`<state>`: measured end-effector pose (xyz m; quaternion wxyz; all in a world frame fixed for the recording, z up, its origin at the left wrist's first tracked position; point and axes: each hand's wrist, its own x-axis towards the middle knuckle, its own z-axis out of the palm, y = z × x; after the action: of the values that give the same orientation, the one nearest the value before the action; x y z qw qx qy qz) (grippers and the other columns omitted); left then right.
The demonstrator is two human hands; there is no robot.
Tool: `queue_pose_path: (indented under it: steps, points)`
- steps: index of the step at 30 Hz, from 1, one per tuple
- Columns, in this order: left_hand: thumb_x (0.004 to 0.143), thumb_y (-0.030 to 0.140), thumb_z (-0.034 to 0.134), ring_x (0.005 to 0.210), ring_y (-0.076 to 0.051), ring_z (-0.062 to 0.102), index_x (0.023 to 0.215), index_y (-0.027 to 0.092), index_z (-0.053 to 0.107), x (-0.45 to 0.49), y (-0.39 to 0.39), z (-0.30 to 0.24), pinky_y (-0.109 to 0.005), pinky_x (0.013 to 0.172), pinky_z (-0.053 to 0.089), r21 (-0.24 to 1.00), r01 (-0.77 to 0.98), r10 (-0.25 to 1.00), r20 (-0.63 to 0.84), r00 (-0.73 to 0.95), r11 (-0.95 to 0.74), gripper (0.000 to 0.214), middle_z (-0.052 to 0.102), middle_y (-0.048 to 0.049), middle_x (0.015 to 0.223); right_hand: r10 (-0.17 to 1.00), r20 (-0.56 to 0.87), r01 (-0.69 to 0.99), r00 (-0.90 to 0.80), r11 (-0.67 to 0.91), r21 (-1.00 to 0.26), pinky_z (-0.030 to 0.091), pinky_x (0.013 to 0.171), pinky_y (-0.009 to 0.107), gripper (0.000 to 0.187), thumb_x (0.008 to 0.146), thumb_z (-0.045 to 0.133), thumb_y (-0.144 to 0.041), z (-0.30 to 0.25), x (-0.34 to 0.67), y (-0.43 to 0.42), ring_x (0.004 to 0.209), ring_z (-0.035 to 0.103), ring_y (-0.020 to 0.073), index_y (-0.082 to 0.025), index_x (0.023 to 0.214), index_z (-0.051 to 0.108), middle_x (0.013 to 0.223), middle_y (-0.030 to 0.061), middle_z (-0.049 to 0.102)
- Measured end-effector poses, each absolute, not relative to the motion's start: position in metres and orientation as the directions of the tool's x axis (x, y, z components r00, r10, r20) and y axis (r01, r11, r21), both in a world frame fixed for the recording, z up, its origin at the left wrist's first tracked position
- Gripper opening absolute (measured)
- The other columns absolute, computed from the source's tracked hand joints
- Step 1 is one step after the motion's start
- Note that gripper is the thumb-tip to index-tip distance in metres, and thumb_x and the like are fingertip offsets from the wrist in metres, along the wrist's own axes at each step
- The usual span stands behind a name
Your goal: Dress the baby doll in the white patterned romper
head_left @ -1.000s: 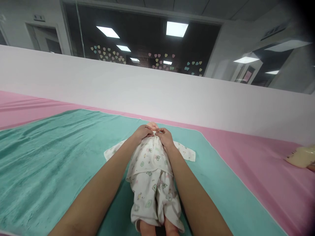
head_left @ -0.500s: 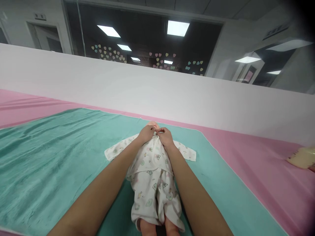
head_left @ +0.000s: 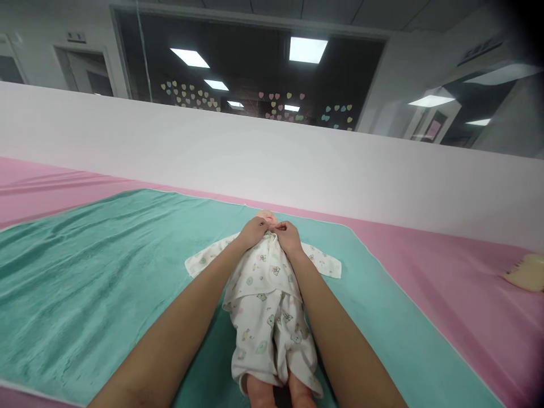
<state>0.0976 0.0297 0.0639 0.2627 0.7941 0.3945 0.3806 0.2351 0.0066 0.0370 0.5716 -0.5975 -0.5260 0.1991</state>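
A baby doll lies on its back on a teal blanket, its head away from me and its feet nearest. It wears a white printed top with the sleeves spread to both sides, and matching white trousers. My left hand and my right hand meet at the top's collar, just under the doll's chin. Fingers of both hands are pinched on the collar. The fastening between the fingertips is too small to make out.
Pink cloth lies under and around the blanket. A white wall panel rises behind the doll, with dark glass above it bearing heart-shaped notes. A pale yellowish object rests at the far right.
My view has shifted slightly. Both hands stay pinched at the collar with only small finger movement, and a little more of the doll's face shows above them.
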Motion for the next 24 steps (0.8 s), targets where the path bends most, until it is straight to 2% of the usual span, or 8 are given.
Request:
queue_pose_path:
  steps: [4,9,15,20,24]
  points:
    - [0.077,0.03,0.044,0.076,-0.017,0.057,0.075,0.016,0.06,0.091,0.027,0.061,-0.027,0.069,0.042,0.751,0.387,0.836,0.403,0.372,-0.534,0.022,0.066,-0.0038,0.082,0.863,0.357,0.41,0.357,0.198,-0.89,0.041,0.065,0.028,0.018,0.058,0.06,-0.03,0.04,0.233,0.004,0.068,0.055,0.0154,-0.019,0.071,0.053,0.072,-0.0008,0.058]
    - [0.075,0.032,0.051,0.09,-0.02,0.059,0.084,0.018,0.067,0.084,0.024,0.051,-0.027,0.08,0.043,0.783,0.315,0.835,0.434,0.338,-0.536,0.023,0.067,-0.0049,0.094,0.874,0.349,0.397,0.339,0.204,-0.895,0.042,0.066,0.027,0.023,0.055,0.061,-0.028,0.041,0.231,0.001,0.07,0.056,0.0153,-0.019,0.075,0.053,0.075,-0.0004,0.058]
    - [0.077,0.024,0.048,0.099,-0.019,0.055,0.089,0.019,0.069,0.085,0.027,0.042,-0.029,0.09,0.04,0.684,0.344,0.763,0.538,0.358,-0.643,0.025,0.064,-0.0052,0.098,0.888,0.343,0.397,0.305,0.209,-0.894,0.044,0.069,0.028,0.025,0.056,0.059,-0.026,0.04,0.231,0.0,0.075,0.057,0.0161,-0.018,0.079,0.055,0.083,0.0026,0.061]
    - [0.077,0.016,0.043,0.101,-0.018,0.054,0.091,0.02,0.067,0.086,0.027,0.041,-0.029,0.093,0.039,0.703,0.324,0.772,0.54,0.336,-0.633,0.028,0.063,-0.0049,0.1,0.902,0.357,0.447,0.244,0.222,-0.867,0.043,0.073,0.029,0.023,0.058,0.055,-0.023,0.043,0.232,-0.003,0.077,0.058,0.0171,-0.018,0.08,0.061,0.084,0.002,0.064]
    - [0.076,0.011,0.039,0.1,-0.016,0.054,0.085,0.02,0.066,0.085,0.024,0.039,-0.03,0.093,0.04,0.692,0.3,0.752,0.567,0.337,-0.657,0.03,0.062,-0.0038,0.098,0.897,0.397,0.51,0.196,0.252,-0.822,0.041,0.075,0.03,0.021,0.063,0.05,-0.022,0.046,0.23,-0.008,0.079,0.058,0.018,-0.021,0.077,0.067,0.082,0.0004,0.066]
